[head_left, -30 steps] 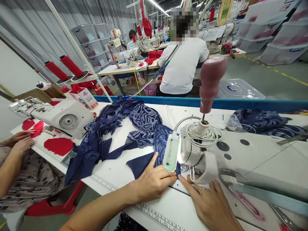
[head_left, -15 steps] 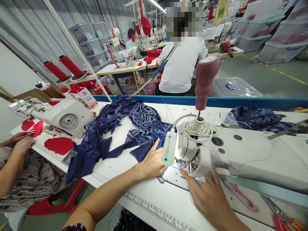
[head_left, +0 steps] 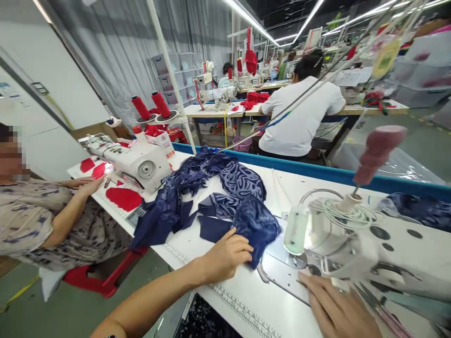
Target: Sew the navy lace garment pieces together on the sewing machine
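My left hand [head_left: 229, 256] pinches the near edge of a navy patterned fabric piece [head_left: 255, 225], which lies left of the sewing machine's needle area. My right hand [head_left: 336, 300] rests at the front of the metal machine bed [head_left: 282, 270], its fingers stretched out and apart from the fabric. A small dark tip shows by its index finger; I cannot make out what it is. The white sewing machine [head_left: 331, 234] carries a pale green lamp [head_left: 296, 230] and a pink-handled tool [head_left: 380, 152] standing upright in its top. More navy fabric [head_left: 186, 188] is heaped to the left.
Scissors [head_left: 369, 303] lie beside my right hand. A ruler strip [head_left: 243, 312] runs along the table's front edge. At left, a co-worker's hands [head_left: 89, 184] are at another sewing machine [head_left: 132, 159], near red fabric [head_left: 123, 199]. Another person in white [head_left: 299, 117] sits ahead.
My left hand has drawn the navy piece left and toward me, away from the machine head. My right hand has shifted slightly back from the needle area. The view has turned left.
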Available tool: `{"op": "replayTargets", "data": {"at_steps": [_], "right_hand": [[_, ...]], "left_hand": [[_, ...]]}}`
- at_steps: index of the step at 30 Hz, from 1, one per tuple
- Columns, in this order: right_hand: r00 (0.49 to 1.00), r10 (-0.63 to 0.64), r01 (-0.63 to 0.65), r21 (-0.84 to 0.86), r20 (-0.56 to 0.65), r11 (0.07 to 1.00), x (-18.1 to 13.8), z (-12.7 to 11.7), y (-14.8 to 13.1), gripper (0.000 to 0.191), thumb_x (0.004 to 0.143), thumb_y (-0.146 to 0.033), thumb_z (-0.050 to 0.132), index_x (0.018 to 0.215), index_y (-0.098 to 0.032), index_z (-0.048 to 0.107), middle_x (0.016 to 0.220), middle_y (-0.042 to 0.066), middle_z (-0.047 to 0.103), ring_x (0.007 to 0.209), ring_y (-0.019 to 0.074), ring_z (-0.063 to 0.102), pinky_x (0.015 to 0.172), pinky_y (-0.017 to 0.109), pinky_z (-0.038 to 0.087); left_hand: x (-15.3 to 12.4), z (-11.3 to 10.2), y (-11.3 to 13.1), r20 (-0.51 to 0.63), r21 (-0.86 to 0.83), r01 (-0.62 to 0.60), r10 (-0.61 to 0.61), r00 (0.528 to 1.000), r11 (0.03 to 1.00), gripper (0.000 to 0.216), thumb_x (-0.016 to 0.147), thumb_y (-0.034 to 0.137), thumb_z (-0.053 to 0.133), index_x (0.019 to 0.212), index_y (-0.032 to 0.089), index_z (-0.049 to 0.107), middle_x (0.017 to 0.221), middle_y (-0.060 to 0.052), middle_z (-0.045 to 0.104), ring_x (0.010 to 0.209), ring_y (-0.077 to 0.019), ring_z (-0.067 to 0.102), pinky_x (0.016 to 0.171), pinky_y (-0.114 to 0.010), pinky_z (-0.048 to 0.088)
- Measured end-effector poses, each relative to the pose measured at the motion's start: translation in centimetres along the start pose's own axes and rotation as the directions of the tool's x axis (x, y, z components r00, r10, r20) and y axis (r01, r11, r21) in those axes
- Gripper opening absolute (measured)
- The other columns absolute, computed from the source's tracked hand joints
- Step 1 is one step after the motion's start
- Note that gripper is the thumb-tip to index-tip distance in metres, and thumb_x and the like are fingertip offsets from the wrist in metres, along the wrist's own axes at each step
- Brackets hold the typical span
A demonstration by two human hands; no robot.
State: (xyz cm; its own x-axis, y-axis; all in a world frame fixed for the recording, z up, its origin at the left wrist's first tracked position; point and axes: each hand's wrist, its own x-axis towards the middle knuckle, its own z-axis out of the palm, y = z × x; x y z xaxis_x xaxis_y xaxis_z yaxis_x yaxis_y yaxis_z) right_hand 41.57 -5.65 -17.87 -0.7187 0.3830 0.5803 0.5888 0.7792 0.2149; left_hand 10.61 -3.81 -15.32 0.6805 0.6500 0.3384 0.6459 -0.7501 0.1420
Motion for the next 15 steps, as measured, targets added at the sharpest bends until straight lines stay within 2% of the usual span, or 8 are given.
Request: {"op": "replayTargets", "data": {"at_steps": [2, 4, 7, 8, 10, 11, 13, 15], "right_hand": [[1.0, 0.012, -0.009, 0.153, -0.021, 0.988, 2.0, 0.4, -1.2, 0.036, 0.092, -0.006, 0.04, 0.119, -0.016, 0.062, 0.113, 0.01, 0.065, 0.101, 0.0219, 0.059, 0.088, 0.036, 0.044], [0.997, 0.078, -0.069, 0.319, -0.014, 0.945, 5.5, 0.8, -2.7, 0.05, 0.09, -0.002, 0.037, 0.137, -0.014, 0.048, 0.121, 0.012, 0.061, 0.114, 0.021, 0.055, 0.095, 0.034, 0.044], [0.994, 0.008, -0.064, 0.504, 0.112, 0.861, 11.9, 1.3, -4.3, 0.062, 0.086, -0.005, 0.039, 0.147, -0.014, 0.033, 0.146, 0.016, 0.04, 0.136, 0.0268, 0.035, 0.107, 0.044, 0.038], [0.99, -0.029, -0.056, 0.575, 0.137, 0.816, 13.7, 1.5, -4.5, 0.063, 0.083, -0.007, 0.043, 0.145, -0.015, 0.036, 0.139, 0.015, 0.047, 0.131, 0.0255, 0.042, 0.109, 0.047, 0.035], [0.986, -0.047, -0.07, 0.659, 0.158, 0.749, 16.5, 1.6, -4.5, 0.043, 0.083, -0.009, 0.048, 0.124, -0.02, 0.055, 0.108, 0.006, 0.064, 0.104, 0.0196, 0.059, 0.109, 0.049, 0.034], [0.988, -0.036, -0.077, 0.674, 0.153, 0.735, 17.3, 1.6, -4.5, 0.031, 0.085, -0.009, 0.049, 0.111, -0.022, 0.059, 0.093, 0.002, 0.064, 0.09, 0.0173, 0.061, 0.106, 0.047, 0.037], [0.992, 0.012, -0.098, 0.681, 0.129, 0.726, 18.0, 1.3, -4.3, 0.016, 0.091, -0.013, 0.048, 0.095, -0.022, 0.06, 0.079, -0.001, 0.06, 0.075, 0.015, 0.058, 0.087, 0.037, 0.047], [0.992, 0.07, -0.124, 0.704, 0.105, 0.699, 18.2, 0.6, -4.6, 0.013, 0.095, -0.018, 0.047, 0.097, -0.022, 0.058, 0.079, 0.0, 0.059, 0.069, 0.0137, 0.056, 0.065, 0.027, 0.045]], "left_hand": [[-2.7, -0.6, 0.9, -0.141, 0.086, 0.074, -0.061, 0.988, 0.994, 0.031, 0.081, 0.0, 0.049, 0.093, 0.023, 0.065, 0.117, -0.005, 0.057, 0.111, -0.0204, 0.049, 0.108, -0.048, 0.033], [-4.3, -0.9, 2.0, -0.28, 0.09, 0.168, -0.137, 0.95, 0.982, 0.032, 0.084, 0.001, 0.046, 0.09, 0.025, 0.067, 0.101, -0.004, 0.054, 0.097, -0.018, 0.049, 0.093, -0.039, 0.044], [-4.9, -1.1, 3.3, -0.367, -0.13, 0.179, -0.215, 0.905, 0.975, 0.032, 0.093, 0.01, 0.038, 0.095, 0.025, 0.066, 0.084, -0.003, 0.044, 0.08, -0.0148, 0.046, 0.071, -0.026, 0.046], [-5.0, -1.2, 3.6, -0.396, -0.234, 0.179, -0.262, 0.88, 0.955, 0.033, 0.096, 0.014, 0.034, 0.101, 0.025, 0.064, 0.085, -0.003, 0.044, 0.08, -0.0149, 0.047, 0.07, -0.026, 0.046], [-5.3, -1.4, 3.6, -0.443, -0.438, 0.195, -0.4, 0.802, 0.877, 0.033, 0.101, 0.025, 0.027, 0.119, 0.022, 0.055, 0.098, -0.007, 0.049, 0.089, -0.017, 0.052, 0.076, -0.031, 0.05], [-5.7, -1.5, 3.3, -0.433, -0.517, 0.208, -0.463, 0.774, 0.831, 0.035, 0.102, 0.033, 0.029, 0.129, 0.02, 0.046, 0.107, -0.011, 0.051, 0.095, -0.0188, 0.054, 0.081, -0.034, 0.051], [-6.6, -2.0, 2.4, -0.356, -0.58, 0.252, -0.519, 0.777, 0.775, 0.047, 0.099, 0.043, 0.04, 0.138, 0.017, 0.038, 0.116, -0.014, 0.056, 0.1, -0.021, 0.057, 0.085, -0.036, 0.051], [-7.6, -3.3, 1.3, -0.31, -0.522, 0.301, -0.506, 0.805, 0.798, 0.035, 0.096, 0.036, 0.049, 0.126, 0.019, 0.052, 0.103, -0.008, 0.066, 0.09, -0.0188, 0.061, 0.08, -0.032, 0.05]]}}
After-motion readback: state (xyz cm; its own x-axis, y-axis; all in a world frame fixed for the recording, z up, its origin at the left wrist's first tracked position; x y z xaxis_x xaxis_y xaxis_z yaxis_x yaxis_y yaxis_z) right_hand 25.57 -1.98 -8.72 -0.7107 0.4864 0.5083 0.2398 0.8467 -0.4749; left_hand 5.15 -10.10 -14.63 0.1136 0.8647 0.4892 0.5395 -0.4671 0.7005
